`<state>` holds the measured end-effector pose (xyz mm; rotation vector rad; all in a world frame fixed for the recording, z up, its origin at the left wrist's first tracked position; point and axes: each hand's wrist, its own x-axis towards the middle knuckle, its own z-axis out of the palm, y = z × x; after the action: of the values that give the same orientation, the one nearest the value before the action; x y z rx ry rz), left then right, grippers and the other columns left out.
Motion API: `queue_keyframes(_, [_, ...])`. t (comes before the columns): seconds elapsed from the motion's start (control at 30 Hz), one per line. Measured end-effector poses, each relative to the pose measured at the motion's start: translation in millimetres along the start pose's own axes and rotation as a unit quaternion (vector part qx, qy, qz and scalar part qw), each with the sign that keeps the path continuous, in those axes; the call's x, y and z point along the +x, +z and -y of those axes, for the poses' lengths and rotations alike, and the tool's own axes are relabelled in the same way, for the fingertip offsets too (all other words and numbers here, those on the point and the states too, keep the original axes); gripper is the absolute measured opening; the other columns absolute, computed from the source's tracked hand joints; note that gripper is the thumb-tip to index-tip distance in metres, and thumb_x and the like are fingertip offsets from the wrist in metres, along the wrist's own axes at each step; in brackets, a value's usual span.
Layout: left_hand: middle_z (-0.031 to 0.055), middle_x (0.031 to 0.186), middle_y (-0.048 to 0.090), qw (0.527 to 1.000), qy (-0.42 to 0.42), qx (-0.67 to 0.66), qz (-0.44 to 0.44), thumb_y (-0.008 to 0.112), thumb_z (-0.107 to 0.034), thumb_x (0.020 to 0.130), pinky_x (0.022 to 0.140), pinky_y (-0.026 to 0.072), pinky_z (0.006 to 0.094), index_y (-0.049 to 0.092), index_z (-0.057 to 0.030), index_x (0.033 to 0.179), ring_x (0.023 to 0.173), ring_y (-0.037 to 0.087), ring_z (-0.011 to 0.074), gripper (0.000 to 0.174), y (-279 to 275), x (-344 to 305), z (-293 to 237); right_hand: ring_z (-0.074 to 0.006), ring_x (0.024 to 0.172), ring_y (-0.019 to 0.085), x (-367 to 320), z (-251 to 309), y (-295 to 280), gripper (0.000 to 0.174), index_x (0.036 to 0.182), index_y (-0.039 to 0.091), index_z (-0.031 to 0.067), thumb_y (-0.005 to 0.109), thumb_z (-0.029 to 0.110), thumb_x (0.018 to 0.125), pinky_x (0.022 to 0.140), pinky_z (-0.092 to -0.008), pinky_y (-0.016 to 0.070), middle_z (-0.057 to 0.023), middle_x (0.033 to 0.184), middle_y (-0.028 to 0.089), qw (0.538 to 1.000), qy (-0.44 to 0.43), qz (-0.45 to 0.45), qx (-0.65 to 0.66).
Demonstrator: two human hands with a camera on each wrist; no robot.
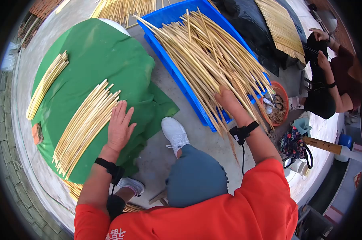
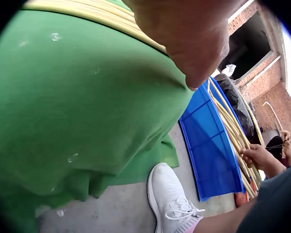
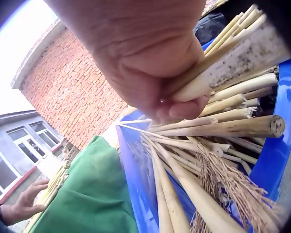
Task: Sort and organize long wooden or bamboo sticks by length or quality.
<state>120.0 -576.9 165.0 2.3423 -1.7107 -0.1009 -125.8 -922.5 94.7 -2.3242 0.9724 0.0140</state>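
A row of pale dried stalks lies side by side on a green cloth. My left hand rests along the row's right edge, fingers nearly straight. A smaller bundle of stalks lies further left on the same cloth. To the right, a blue crate holds a heap of loose stalks, some with frayed, brushy ends. Over the crate's near end, my right hand grips stalks from the heap. Its fingers curl round a thick stalk in the right wrist view; how many it holds, I cannot tell.
A brick piece sits at the cloth's left edge. An orange basket with scraps stands right of the crate. At the far right, another person sits near a stalk mat on black sheeting. My shoe is between cloth and crate.
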Motion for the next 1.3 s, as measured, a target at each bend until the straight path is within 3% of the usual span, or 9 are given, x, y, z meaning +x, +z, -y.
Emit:
queue_keyframes(0.13, [0.0221, 0.146, 0.028, 0.995, 0.007, 0.094, 0.035, 0.067, -0.016, 0.075, 0.113, 0.0203, 0.0496, 0.039, -0.0030, 0.136, 0.137, 0.025, 0.0380, 0.068, -3.4, -49.6, 35.6, -0.0452, 0.092, 0.057, -4.8, 4.8, 4.3, 0.034, 0.099, 0.053, -0.0041, 0.063, 0.025, 0.084, 0.081, -0.0481, 0.0456, -0.0307, 0.093, 0.060, 0.998, 0.055, 0.033, -0.004])
queue_keyframes(0.23, [0.0240, 0.147, 0.025, 0.989, 0.010, 0.076, 0.125, 0.060, -0.015, 0.079, 0.113, 0.0174, 0.0500, 0.036, -0.0030, 0.139, 0.138, 0.022, 0.0393, 0.065, -5.1, -70.0, 47.2, -0.0390, 0.105, 0.052, 1.8, 11.5, 9.3, 0.043, 0.118, 0.050, -0.0022, 0.064, 0.013, 0.081, 0.089, -0.0425, 0.0445, -0.0234, 0.111, 0.054, 0.994, -0.054, -0.070, -0.066])
queue_keyframes(0.37, [0.0242, 0.148, 0.023, 0.989, 0.017, 0.042, 0.141, 0.051, -0.019, 0.084, 0.114, 0.0147, 0.0507, 0.033, -0.0023, 0.140, 0.139, 0.020, 0.0396, 0.062, 3.5, -75.7, 50.6, -0.0345, 0.101, 0.053, 26.1, 38.6, 13.3, 0.038, 0.115, 0.051, 0.0004, 0.060, 0.007, 0.079, 0.086, -0.0389, 0.0468, -0.0181, 0.105, 0.055, 0.960, -0.148, -0.195, -0.134])
queue_keyframes(0.43, [0.0242, 0.147, 0.024, 0.991, 0.026, 0.058, 0.122, 0.049, -0.024, 0.085, 0.114, 0.0138, 0.0497, 0.033, -0.0025, 0.140, 0.139, 0.020, 0.0381, 0.062, 6.0, -75.4, 50.5, -0.0334, 0.101, 0.054, 42.9, 39.5, 35.1, 0.029, 0.109, 0.055, 0.0016, 0.056, 0.006, 0.081, 0.086, -0.0385, 0.0468, -0.0175, 0.106, 0.055, 0.939, -0.298, -0.118, -0.125])
queue_keyframes(0.57, [0.0242, 0.147, 0.025, 0.989, 0.030, 0.073, 0.123, 0.049, -0.026, 0.085, 0.114, 0.0138, 0.0498, 0.034, -0.0025, 0.140, 0.139, 0.021, 0.0379, 0.062, 7.2, -76.7, 52.6, -0.0335, 0.111, 0.051, 67.7, 36.0, 62.3, 0.027, 0.109, 0.060, 0.0060, 0.052, 0.010, 0.084, 0.094, -0.0406, 0.0426, -0.0180, 0.112, 0.055, 0.966, -0.201, 0.127, -0.099])
queue_keyframes(0.67, [0.0239, 0.147, 0.026, 0.990, 0.035, 0.073, 0.117, 0.049, -0.026, 0.084, 0.114, 0.0139, 0.0502, 0.034, -0.0028, 0.140, 0.139, 0.021, 0.0378, 0.062, 7.6, -79.3, 51.5, -0.0345, 0.134, 0.031, 70.4, 34.6, 49.4, 0.039, 0.125, 0.055, 0.0108, 0.046, 0.021, 0.088, 0.108, -0.0534, 0.0223, -0.0194, 0.138, 0.042, 0.903, -0.219, 0.085, -0.361])
queue_keyframes(0.83, [0.0234, 0.147, 0.026, 0.990, 0.032, 0.074, 0.112, 0.050, -0.026, 0.084, 0.114, 0.0138, 0.0504, 0.035, -0.0028, 0.140, 0.138, 0.022, 0.0376, 0.062, 9.2, -78.1, 52.4, -0.0340, 0.136, 0.028, 93.7, -2.2, 5.3, 0.039, 0.127, 0.053, 0.0120, 0.042, 0.018, 0.090, 0.110, -0.0507, 0.0212, -0.0133, 0.143, 0.038, 0.898, -0.135, 0.043, -0.418])
queue_keyframes(1.03, [0.0227, 0.148, 0.025, 0.990, 0.031, 0.075, 0.116, 0.043, -0.027, 0.088, 0.114, 0.0126, 0.0506, 0.034, -0.0020, 0.140, 0.139, 0.021, 0.0380, 0.059, 10.5, -79.1, 53.2, -0.0357, 0.134, 0.031, 101.0, -35.9, 5.5, 0.038, 0.124, 0.055, 0.0119, 0.044, 0.015, 0.088, 0.108, -0.0484, 0.0257, -0.0208, 0.140, 0.038, 0.914, -0.115, -0.073, -0.382])
queue_keyframes(1.3, [0.0228, 0.147, 0.027, 0.991, 0.033, 0.077, 0.106, 0.047, -0.029, 0.086, 0.114, 0.0134, 0.0493, 0.036, -0.0028, 0.139, 0.139, 0.022, 0.0364, 0.061, 8.2, -77.7, 51.1, -0.0345, 0.126, 0.041, 78.2, -31.4, 28.3, 0.031, 0.113, 0.056, 0.0033, 0.049, 0.007, 0.084, 0.103, -0.0410, 0.0369, -0.0210, 0.131, 0.046, 0.877, -0.271, -0.217, -0.331])
